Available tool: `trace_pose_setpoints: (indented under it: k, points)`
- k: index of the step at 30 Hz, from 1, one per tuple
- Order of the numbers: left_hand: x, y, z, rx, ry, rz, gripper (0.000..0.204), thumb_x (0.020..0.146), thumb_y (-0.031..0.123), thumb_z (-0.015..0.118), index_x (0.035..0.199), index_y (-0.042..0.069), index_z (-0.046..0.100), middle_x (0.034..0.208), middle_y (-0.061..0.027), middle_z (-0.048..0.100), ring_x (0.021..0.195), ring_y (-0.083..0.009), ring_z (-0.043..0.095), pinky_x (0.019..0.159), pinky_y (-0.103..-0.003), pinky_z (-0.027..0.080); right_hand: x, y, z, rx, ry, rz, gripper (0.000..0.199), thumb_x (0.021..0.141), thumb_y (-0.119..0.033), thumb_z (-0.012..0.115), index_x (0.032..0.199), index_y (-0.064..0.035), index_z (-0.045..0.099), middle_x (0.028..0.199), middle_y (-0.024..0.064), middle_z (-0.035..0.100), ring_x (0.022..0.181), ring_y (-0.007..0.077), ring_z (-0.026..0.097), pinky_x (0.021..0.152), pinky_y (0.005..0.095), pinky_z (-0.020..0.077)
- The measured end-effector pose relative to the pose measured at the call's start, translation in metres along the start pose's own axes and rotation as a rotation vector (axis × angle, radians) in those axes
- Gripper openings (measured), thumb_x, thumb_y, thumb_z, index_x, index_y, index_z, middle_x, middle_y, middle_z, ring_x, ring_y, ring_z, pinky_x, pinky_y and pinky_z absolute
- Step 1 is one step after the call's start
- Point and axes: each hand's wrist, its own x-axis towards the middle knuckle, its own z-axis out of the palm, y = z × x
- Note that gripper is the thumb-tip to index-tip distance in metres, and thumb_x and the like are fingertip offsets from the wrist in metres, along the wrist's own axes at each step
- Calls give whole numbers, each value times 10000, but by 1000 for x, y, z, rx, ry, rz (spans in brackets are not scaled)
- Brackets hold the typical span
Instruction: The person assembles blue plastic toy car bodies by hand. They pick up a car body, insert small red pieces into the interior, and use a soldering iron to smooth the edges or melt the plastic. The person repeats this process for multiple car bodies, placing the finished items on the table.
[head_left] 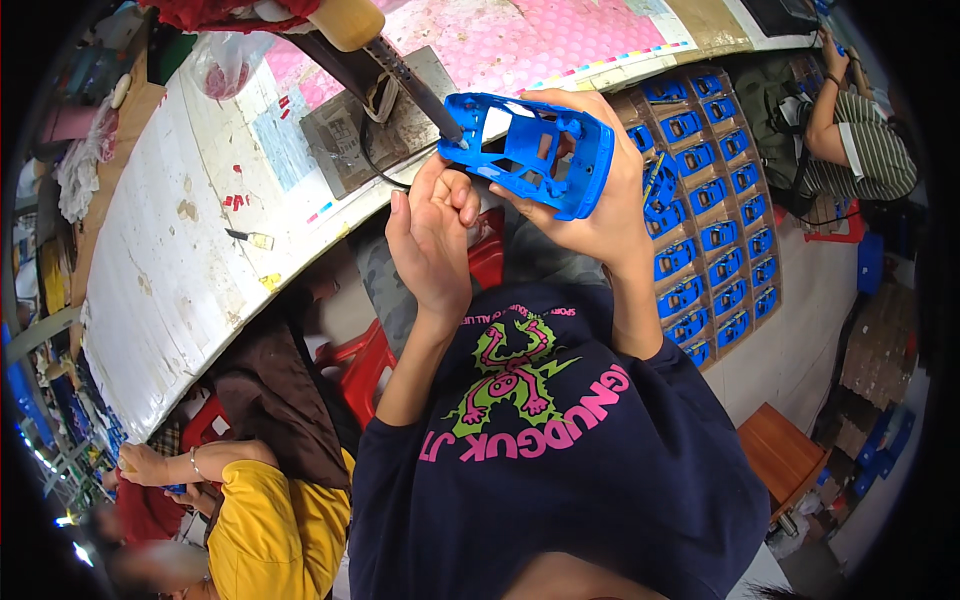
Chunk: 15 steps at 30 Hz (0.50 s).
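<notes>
My right hand (605, 205) is closed around one end of a blue plastic toy car body shell (530, 152), which is tilted with its hollow inside showing. The shell's other end meets the dark metal rod of a soldering-iron-like tool (415, 85), which comes down from above and has a pale yellow handle. Just below that end is my left hand (437, 235), palm up, thumb out and some fingers loosely bent. Its index fingertip is at the shell's edge, and it grips nothing.
Small red bits (237, 202) and a small blade-like tool (250, 239) lie on the worn white table (160, 290). A metal plate (345, 140) sits by the rod. At right, a cardboard tray (708, 240) carries several blue shells. People in yellow (265, 520) and stripes (875, 155) work nearby.
</notes>
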Motion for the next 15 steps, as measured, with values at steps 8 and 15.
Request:
trace_pose_setpoints:
  k: [8,15]
  points:
    - [0,-1,1,-40,19,-47,685,845,485,233,1186,-104,311,755,-34,335,678,-128,315,639,-237,281,2,-1,-1,-9,-15,-7,524,541,-165,777,977,7,542,920,125,571,818,247,569,731,312,445]
    - [1,-1,-2,-38,11,-36,678,847,481,225,1183,-100,317,755,-34,333,674,-130,315,642,-244,280,4,-1,1,1,-7,-60,489,523,-68,686,977,2,520,900,130,551,810,283,554,710,321,452]
